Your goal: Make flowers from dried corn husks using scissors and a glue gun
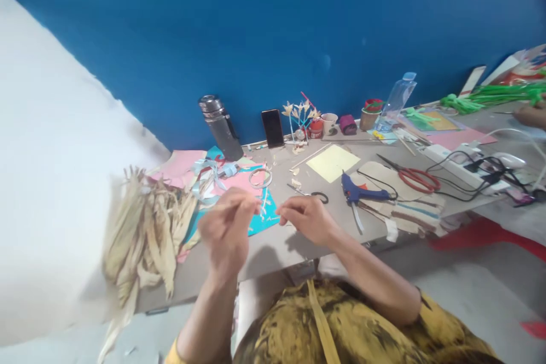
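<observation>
My left hand (pixel 228 227) is raised over the near side of the table, thumb and fingers pinched together. To its right, my right hand (pixel 309 219) is also closed in a pinch, its fingertips pointing at the left hand with a small gap between. Whatever is in either pinch is too small or hidden to make out. Behind and below the fingertips lies blue paper (pixel 273 210) with thin white scraps on it. A roll of tape (pixel 260 178) rests just beyond, and small scissors (pixel 318 197) with dark handles lie past my right hand.
Dried corn husks (pixel 149 233) hang over the left edge. A blue glue gun (pixel 362 190), red-handled scissors (pixel 418 179) and a power strip (pixel 464 168) with cables lie right. Behind stand a thermos (pixel 222 128), phone (pixel 272 128) and husk flowers (pixel 301 114). Another person's hand (pixel 531 115) shows far right.
</observation>
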Available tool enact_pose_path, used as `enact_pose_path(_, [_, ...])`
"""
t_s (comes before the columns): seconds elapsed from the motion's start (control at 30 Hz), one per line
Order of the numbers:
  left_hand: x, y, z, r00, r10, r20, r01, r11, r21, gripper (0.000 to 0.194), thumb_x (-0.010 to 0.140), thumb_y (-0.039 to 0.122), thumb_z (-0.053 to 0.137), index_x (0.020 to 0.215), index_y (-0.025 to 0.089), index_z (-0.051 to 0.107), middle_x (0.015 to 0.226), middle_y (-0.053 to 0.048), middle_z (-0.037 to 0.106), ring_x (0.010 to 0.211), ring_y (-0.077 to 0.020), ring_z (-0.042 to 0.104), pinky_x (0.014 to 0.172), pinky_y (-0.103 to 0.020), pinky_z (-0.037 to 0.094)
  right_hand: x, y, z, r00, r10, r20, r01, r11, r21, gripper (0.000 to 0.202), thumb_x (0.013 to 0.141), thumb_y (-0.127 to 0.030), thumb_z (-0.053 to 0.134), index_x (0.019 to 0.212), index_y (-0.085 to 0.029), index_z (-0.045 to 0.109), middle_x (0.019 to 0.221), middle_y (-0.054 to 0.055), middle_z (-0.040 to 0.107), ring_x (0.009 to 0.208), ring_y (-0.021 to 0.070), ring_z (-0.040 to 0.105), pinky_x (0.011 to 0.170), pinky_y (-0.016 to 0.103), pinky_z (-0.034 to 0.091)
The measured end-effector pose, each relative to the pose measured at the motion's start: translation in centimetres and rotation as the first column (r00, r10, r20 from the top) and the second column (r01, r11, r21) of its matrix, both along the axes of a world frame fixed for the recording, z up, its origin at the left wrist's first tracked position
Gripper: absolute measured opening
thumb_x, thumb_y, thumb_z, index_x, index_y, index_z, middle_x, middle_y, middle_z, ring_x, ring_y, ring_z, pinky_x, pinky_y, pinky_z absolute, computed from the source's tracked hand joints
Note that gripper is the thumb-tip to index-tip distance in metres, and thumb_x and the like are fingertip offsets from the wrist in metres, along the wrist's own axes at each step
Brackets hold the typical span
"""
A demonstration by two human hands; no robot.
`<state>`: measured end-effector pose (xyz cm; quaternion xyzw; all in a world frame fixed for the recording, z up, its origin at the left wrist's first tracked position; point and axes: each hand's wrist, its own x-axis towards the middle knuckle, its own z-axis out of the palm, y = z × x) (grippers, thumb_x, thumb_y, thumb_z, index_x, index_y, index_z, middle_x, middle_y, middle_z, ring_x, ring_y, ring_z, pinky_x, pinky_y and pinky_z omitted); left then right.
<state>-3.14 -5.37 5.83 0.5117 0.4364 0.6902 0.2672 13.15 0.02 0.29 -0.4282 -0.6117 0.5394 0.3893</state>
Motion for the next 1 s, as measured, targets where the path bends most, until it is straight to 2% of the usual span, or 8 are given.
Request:
enact_pose_path(0.07, [-0.5, 1.2, 0.4, 0.982, -0.105, 0.158, 0.114, 0.992, -0.052, 0.030, 0.083, 0.037, 0.072, 0.060, 0.019, 0.066, 0.063, -0.002, 0.057, 0.055, -0.0142, 0.050, 0.055, -0.029, 0.042, 0.1, -1.2, 0.8, 0.991, 0.137, 0.009, -0.137, 0.990, 0.031, 0.017, 0.076, -0.030, 0.067, 0.066, -0.018, 0.073, 0.066, 0.002, 0.069, 0.056, 0.0121, 0.051, 0.052, 0.023, 0.037])
enact_pose_path(0.2, [-1.0, 2.1, -1.1, 0.975, -0.090, 0.202, 0.122, 0.980, -0.155, 0.028, 0.079, 0.036, 0.076, 0.062, 0.017, 0.065, 0.060, 0.000, 0.055, 0.055, -0.0117, 0.049, 0.056, -0.026, 0.040, 0.9, -2.2, 1.0, 0.935, 0.330, 0.132, -0.332, 0.943, -0.014, 0.026, 0.065, -0.042, 0.084, 0.071, -0.018, 0.075, 0.069, 0.002, 0.071, 0.060, 0.0139, 0.054, 0.053, 0.024, 0.037])
enact_pose_path(0.37, [-0.3, 1.3, -2.1, 0.987, -0.140, 0.077, 0.155, 0.954, -0.255, 0.027, 0.076, 0.033, 0.077, 0.057, 0.018, 0.066, 0.058, 0.000, 0.056, 0.056, -0.0118, 0.048, 0.057, -0.025, 0.040, 1.4, -1.3, 2.2, 0.984, 0.176, 0.024, -0.177, 0.976, 0.126, 0.046, 0.089, -0.057, 0.059, 0.078, -0.015, 0.074, 0.070, 0.004, 0.068, 0.057, 0.0115, 0.050, 0.053, 0.023, 0.037])
enact_pose_path(0.47, [0.3, 1.1, -2.0, 0.987, -0.161, 0.005, 0.156, 0.946, -0.284, 0.023, 0.074, 0.030, 0.078, 0.057, 0.018, 0.068, 0.061, -0.001, 0.061, 0.057, -0.0127, 0.050, 0.056, -0.026, 0.040, 1.2, -0.8, 2.7, 0.971, 0.235, -0.033, -0.232, 0.969, 0.089, 0.044, 0.089, -0.055, 0.060, 0.077, -0.015, 0.075, 0.063, 0.002, 0.064, 0.053, 0.0102, 0.047, 0.051, 0.022, 0.037])
enact_pose_path(0.57, [0.4, 1.4, -2.6, 0.985, -0.173, 0.006, 0.166, 0.934, -0.318, 0.018, 0.073, 0.032, 0.079, 0.064, 0.018, 0.074, 0.069, -0.003, 0.066, 0.057, -0.0124, 0.051, 0.055, -0.027, 0.040, 0.8, -0.7, 2.0, 0.979, 0.199, -0.039, -0.199, 0.980, 0.018, 0.036, 0.085, -0.047, 0.067, 0.072, -0.015, 0.076, 0.050, -0.001, 0.055, 0.047, 0.0086, 0.039, 0.046, 0.022, 0.030])
enact_pose_path(0.7, [0.6, 1.9, -4.1, 0.954, -0.200, 0.224, 0.269, 0.903, -0.336, 0.020, 0.070, 0.035, 0.083, 0.068, 0.017, 0.076, 0.072, -0.003, 0.065, 0.054, -0.0099, 0.048, 0.055, -0.027, 0.040, 0.5, -0.9, 0.6, 0.995, 0.085, -0.050, -0.085, 0.996, -0.004, 0.026, 0.077, -0.038, 0.073, 0.066, -0.014, 0.076, 0.052, 0.001, 0.060, 0.046, 0.0074, 0.035, 0.043, 0.023, 0.024])
enact_pose_path(0.87, [1.4, 2.6, -4.5, 0.816, -0.230, 0.530, 0.438, 0.845, -0.308, 0.034, 0.058, 0.034, 0.091, 0.053, 0.016, 0.062, 0.062, 0.003, 0.053, 0.051, -0.0077, 0.045, 0.053, -0.026, 0.040, 0.5, -1.0, -0.2, 0.997, -0.006, -0.072, 0.007, 1.000, 0.027, 0.018, 0.074, -0.027, 0.073, 0.061, -0.014, 0.072, 0.058, 0.002, 0.067, 0.050, 0.0089, 0.045, 0.048, 0.022, 0.032])
enact_pose_path(1.0, [1.9, 3.0, -4.7, 0.808, -0.290, 0.512, 0.492, 0.810, -0.319, 0.036, 0.058, 0.033, 0.091, 0.053, 0.015, 0.061, 0.061, 0.003, 0.052, 0.055, -0.0089, 0.048, 0.055, -0.025, 0.040, 1.3, -0.5, -0.7, 0.976, 0.161, -0.147, -0.167, 0.986, -0.027, 0.023, 0.074, -0.036, 0.077, 0.081, -0.014, 0.076, 0.068, 0.002, 0.068, 0.057, 0.0101, 0.051, 0.053, 0.021, 0.038])
